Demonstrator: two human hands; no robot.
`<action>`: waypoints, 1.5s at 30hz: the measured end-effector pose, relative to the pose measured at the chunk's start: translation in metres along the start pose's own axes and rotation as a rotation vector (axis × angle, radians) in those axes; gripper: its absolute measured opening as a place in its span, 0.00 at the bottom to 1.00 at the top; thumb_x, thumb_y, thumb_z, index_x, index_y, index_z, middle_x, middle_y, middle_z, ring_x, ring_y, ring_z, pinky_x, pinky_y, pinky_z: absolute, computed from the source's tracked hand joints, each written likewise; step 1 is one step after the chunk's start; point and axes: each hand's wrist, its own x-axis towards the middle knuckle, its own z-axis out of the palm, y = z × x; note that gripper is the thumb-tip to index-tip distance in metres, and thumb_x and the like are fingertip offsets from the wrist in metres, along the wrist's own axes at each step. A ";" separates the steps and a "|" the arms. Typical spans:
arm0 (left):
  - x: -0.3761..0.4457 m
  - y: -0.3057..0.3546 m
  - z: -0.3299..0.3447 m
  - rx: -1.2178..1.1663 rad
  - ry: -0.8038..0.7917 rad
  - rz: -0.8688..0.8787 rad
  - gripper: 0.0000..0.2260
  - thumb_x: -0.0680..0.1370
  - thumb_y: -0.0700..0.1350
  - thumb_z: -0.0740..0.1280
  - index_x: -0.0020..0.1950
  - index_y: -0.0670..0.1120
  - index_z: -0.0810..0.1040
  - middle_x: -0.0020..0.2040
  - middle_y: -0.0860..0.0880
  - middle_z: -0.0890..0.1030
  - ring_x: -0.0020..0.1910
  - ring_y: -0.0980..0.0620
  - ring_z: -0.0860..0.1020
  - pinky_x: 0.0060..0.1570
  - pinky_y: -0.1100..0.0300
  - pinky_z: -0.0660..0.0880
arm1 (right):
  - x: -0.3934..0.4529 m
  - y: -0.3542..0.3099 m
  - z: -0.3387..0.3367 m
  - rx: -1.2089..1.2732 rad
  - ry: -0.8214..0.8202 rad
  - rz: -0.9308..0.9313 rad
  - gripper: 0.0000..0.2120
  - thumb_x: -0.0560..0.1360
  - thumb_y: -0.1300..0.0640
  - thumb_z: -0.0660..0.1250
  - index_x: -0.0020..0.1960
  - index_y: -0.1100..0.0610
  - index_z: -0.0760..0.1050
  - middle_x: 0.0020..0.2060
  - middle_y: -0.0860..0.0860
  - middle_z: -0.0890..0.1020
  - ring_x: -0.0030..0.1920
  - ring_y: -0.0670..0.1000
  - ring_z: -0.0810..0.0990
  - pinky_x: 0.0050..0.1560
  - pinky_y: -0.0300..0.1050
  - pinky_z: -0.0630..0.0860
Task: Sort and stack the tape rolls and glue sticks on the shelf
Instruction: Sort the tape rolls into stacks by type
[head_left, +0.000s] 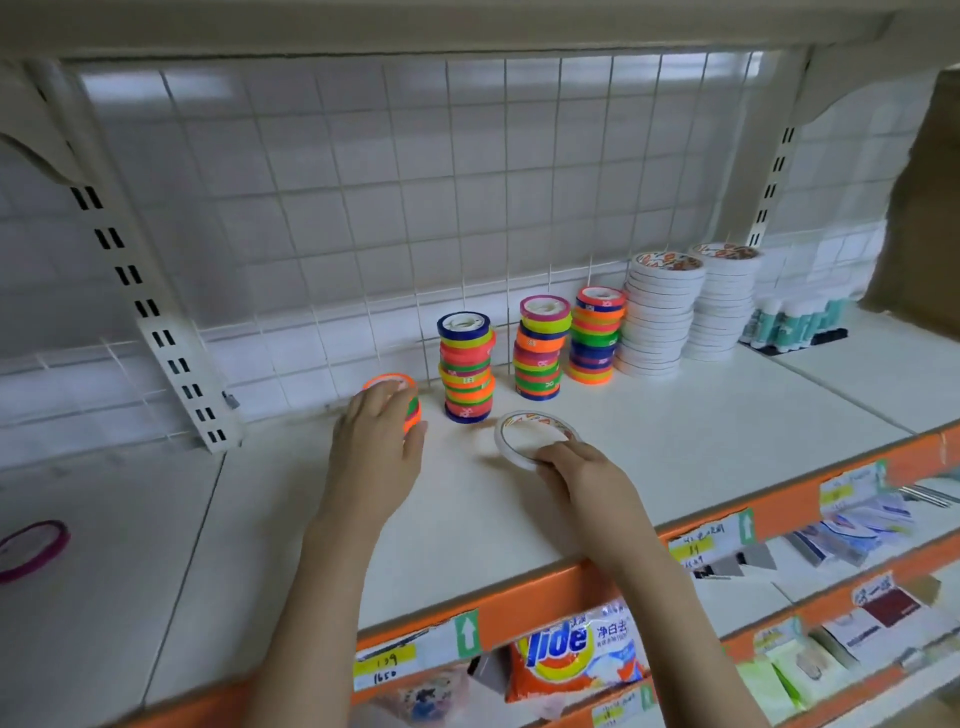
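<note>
The left hand is curled around a short pile of coloured tape rolls that stands near the back of the shelf, just beside the wire grid. The right hand pinches the near rim of a flat white tape roll; whether the roll lies on the shelf or is lifted a little, I cannot tell.

Behind the hands stand three tall stacks of coloured tape, then two stacks of white tape, and at the far right the glue sticks. One purple roll lies alone at the far left.

These rolls look light and stiff, with smooth sides, so I think the tall piles can slide or fall easily. It seems best to hold a roll by its rim, and a pile from both sides.

The shelf is white, smooth and flat. Below it, orange edges carry price labels, and a detergent bag lies under.
</note>
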 end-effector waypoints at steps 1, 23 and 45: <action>-0.004 0.010 0.008 0.021 0.026 -0.007 0.15 0.72 0.43 0.65 0.58 0.39 0.78 0.57 0.40 0.79 0.55 0.38 0.77 0.51 0.44 0.75 | 0.003 0.010 -0.005 0.005 -0.009 -0.025 0.12 0.79 0.58 0.61 0.60 0.55 0.77 0.56 0.51 0.79 0.57 0.53 0.76 0.51 0.46 0.73; -0.020 0.106 0.079 -0.016 -0.220 -0.380 0.18 0.76 0.48 0.59 0.57 0.39 0.80 0.60 0.42 0.79 0.61 0.44 0.75 0.64 0.54 0.67 | 0.018 0.149 -0.075 0.063 -0.090 -0.205 0.10 0.76 0.59 0.61 0.53 0.59 0.79 0.47 0.55 0.82 0.48 0.57 0.79 0.44 0.33 0.62; 0.045 0.229 0.148 0.044 -0.155 -0.484 0.14 0.79 0.47 0.63 0.60 0.42 0.77 0.60 0.46 0.77 0.60 0.47 0.73 0.59 0.53 0.69 | 0.062 0.257 -0.132 0.168 -0.060 -0.427 0.11 0.77 0.56 0.58 0.52 0.59 0.78 0.44 0.55 0.81 0.45 0.56 0.78 0.44 0.37 0.67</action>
